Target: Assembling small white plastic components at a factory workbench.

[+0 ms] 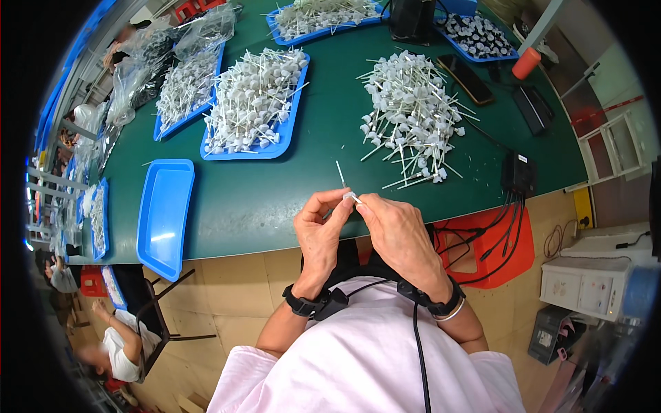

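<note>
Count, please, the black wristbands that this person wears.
2: the left band is around the left wrist, the right band around the right wrist. None seems hidden.

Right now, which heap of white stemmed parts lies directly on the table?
The heap beside the phone, ahead of the right hand; it rests on the green tabletop, while the other heaps sit in blue trays.

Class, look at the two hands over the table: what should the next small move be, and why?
Probably a gentle adjustment of the small white piece with the right hand, while the left hand steadies it. Both hands meet in a close pinch there, so reaching for the pile of white pieces seems premature.
</note>
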Available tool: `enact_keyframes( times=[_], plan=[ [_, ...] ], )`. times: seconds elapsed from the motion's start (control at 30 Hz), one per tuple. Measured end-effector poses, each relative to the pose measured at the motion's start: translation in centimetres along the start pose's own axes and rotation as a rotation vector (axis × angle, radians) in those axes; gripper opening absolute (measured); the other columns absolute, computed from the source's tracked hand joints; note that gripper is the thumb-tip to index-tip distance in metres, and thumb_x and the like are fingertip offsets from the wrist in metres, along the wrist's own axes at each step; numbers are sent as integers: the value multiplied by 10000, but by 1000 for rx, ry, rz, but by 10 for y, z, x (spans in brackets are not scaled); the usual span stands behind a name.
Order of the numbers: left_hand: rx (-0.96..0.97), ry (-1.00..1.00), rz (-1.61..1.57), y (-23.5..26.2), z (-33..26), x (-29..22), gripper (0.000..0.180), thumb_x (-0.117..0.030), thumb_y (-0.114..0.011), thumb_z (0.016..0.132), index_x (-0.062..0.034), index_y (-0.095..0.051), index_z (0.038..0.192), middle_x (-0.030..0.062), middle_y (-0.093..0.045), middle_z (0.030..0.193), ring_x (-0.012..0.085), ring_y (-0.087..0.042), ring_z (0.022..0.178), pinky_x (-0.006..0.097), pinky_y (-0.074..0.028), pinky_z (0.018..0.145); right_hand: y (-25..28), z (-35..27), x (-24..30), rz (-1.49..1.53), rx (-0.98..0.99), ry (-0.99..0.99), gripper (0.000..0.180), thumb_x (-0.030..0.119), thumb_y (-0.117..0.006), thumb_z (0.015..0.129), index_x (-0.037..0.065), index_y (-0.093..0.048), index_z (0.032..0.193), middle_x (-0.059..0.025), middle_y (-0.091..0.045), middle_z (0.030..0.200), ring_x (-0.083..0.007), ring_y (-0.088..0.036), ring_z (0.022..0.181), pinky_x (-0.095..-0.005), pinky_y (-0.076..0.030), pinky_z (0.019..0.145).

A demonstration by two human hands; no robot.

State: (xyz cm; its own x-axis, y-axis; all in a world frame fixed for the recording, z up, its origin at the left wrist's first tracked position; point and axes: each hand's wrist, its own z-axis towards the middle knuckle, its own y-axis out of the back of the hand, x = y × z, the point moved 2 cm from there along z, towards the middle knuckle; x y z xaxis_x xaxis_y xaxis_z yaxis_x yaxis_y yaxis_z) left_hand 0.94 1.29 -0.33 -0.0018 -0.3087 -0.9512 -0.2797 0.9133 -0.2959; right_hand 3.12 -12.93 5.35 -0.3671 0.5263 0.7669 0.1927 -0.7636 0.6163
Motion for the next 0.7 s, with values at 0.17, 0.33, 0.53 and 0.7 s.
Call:
enact_keyframes(
  times=[0.17, 0.33, 0.53, 0.7],
  plan=[
    [-4, -27, 2, 0, -1, 1, 143, -13, -712, 901, -6, -698, 1043, 66, -714, 989, 100, -646, 925, 242, -520, 810, -1, -1, 1, 2, -1, -13, 122, 103, -553, 976, -13, -568, 940, -214, -632, 779, -422, -621, 716, -488, -455, 593],
    [-12, -85, 34, -1, -3, -1, 129, -4, -710, 899, 1, -694, 1027, 70, -706, 1000, 108, -648, 932, 235, -534, 804, -1, 0, 1, 8, -14, 22, 107, 89, -563, 964, -12, -576, 932, -210, -637, 781, -417, -627, 712, -487, -462, 585],
    [-20, -62, 36, -1, -2, 0, 134, -3, -707, 901, 6, -687, 1033, 75, -701, 995, 110, -649, 930, 240, -537, 812, -3, 0, 0, -29, -14, 40, 93, 81, -568, 954, -9, -577, 929, -200, -645, 782, -406, -637, 710, -484, -479, 580],
    [-16, -29, -6, -2, -1, -1, 138, -4, -707, 902, 5, -686, 1038, 75, -703, 990, 109, -649, 927, 242, -532, 822, -4, -1, 2, -44, -36, 35, 102, 83, -570, 954, -12, -569, 916, -201, -644, 782, -406, -638, 713, -484, -481, 583]
  ],
)
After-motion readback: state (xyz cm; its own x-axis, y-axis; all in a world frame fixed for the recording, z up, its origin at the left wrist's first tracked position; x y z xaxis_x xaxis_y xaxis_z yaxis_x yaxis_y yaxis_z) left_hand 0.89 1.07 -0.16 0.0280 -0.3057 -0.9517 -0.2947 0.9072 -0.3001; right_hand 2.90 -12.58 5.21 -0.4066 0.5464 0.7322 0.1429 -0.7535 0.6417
